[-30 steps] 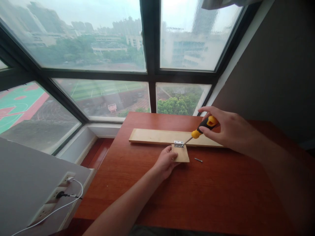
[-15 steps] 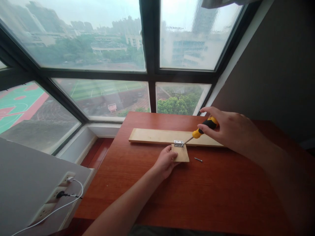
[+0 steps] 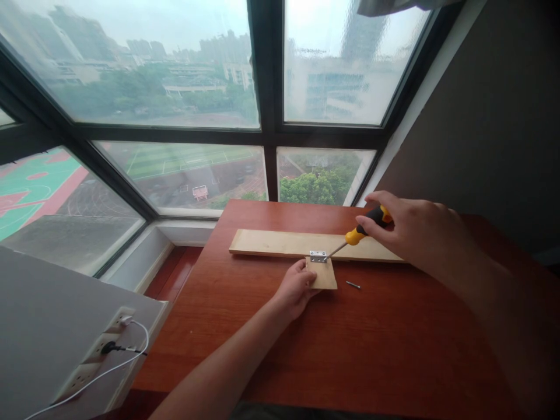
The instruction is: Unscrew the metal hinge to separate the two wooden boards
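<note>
Windows (image 3: 170,64) back the wooden table (image 3: 394,350). Beyond my left hand (image 3: 295,290), pinching a small board (image 3: 325,279), sits its hinge (image 3: 318,256); my right hand (image 3: 413,228) grips the screwdriver (image 3: 354,235) angled there. Screw-turning, I judge; the next move needs a steady tip (image 3: 329,256).

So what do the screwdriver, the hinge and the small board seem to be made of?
Screwdriver: bright yellow-and-black handle, probably plastic, perhaps rubbery; the thin grey shaft looks metallic. Hinge: silvery and shiny, likely metal. Small board: pale tan, flat, probably unpainted wood or plywood.
</note>
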Demonstrator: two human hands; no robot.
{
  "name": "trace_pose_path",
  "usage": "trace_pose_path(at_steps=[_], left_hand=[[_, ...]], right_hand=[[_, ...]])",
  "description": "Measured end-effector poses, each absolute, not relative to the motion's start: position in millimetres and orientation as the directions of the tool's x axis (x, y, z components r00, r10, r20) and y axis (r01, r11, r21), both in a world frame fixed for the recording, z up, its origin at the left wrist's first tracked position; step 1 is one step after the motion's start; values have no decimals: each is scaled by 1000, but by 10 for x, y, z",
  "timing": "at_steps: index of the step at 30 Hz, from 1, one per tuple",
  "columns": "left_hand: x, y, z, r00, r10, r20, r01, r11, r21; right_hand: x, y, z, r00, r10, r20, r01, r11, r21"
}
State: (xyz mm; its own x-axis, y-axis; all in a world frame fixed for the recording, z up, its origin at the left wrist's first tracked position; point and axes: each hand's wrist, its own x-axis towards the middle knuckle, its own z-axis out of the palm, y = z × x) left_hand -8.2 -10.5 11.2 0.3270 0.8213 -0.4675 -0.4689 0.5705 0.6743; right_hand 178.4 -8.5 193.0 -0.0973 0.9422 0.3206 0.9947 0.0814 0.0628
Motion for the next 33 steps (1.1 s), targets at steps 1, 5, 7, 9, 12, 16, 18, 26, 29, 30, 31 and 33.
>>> trace_pose_path(at_steps=[1,5,7,9,12,16,18,26,29,30,31,33], left_hand=[[-80,-107,115,326,820,-470,-471,572,672],[-75,-109,116,325,819,-473,-481,573,664],[-75,-108,111,326,819,-471,-482,573,663],[-76,-109,109,328,820,-468,-480,572,666],[-77,-112,117,323,822,-469,-465,570,678],[-76,-120,132,325,820,-471,-458,572,680],[-76,-122,133,326,817,-476,-454,577,679],[-78,-114,114,323,817,-477,-447,576,685],[-71,-112,123,321,815,-482,-451,579,679],[-69,-111,127,323,816,-480,-453,578,679],[-68,-111,131,324,817,-477,-453,577,680],[-67,-110,136,326,818,-475,-451,576,682]], right_hand=[[1793,-82,1940,-112,948,297,993,120,-9],[1860,-78,1972,-199,954,222,907,265,-326],[1904,-74,1967,-235,948,214,856,307,-415],[1946,-63,1941,-259,942,214,798,333,-502],[1995,-25,1856,-256,945,206,689,327,-647],[2035,62,1696,-131,956,262,585,288,-758],[2048,104,1633,-61,948,314,490,302,-817],[1998,98,1556,-133,959,249,64,259,-964],[1929,81,1472,-268,956,117,130,156,-979],[1898,86,1426,-297,951,81,199,144,-969],[1863,97,1370,-307,950,54,290,148,-946],[1782,129,1235,-264,965,17,542,163,-824]])
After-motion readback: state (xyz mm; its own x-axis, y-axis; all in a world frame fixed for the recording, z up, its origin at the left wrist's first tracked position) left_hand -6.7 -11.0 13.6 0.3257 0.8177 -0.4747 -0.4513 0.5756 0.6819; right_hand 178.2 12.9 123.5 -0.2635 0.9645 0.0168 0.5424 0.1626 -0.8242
